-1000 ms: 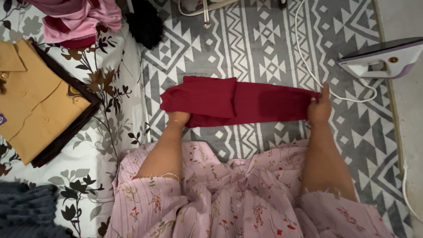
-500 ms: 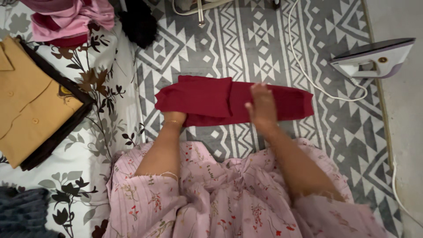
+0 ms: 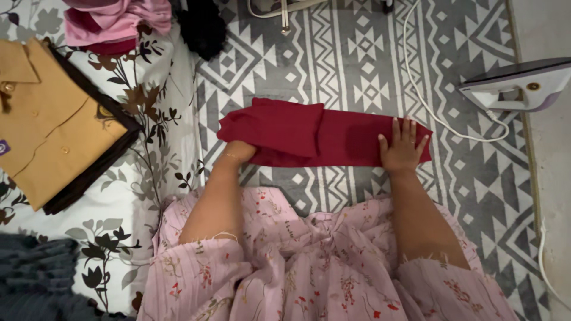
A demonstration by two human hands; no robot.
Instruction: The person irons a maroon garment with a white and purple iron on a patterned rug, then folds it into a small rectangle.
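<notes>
A dark red garment [image 3: 309,132] lies folded into a long strip on a grey and white patterned mat [image 3: 357,65]. My left hand [image 3: 238,152] rests at its left end, with the fingers tucked under a folded flap of the cloth. My right hand [image 3: 402,146] lies flat on the right end, palm down and fingers spread, pressing the fabric. Pink floral sleeves cover both my upper arms.
An iron [image 3: 523,86] stands at the right with its white cord [image 3: 428,101] curving across the mat. A folded tan shirt [image 3: 41,119] lies on a dark one at the left on a floral sheet [image 3: 154,107]. Pink clothes [image 3: 113,24] and a black item [image 3: 202,27] sit at the top.
My right hand slid from the garment's right end to its middle, then back toward the right end, smoothing the cloth. My left hand stayed at the left end.
</notes>
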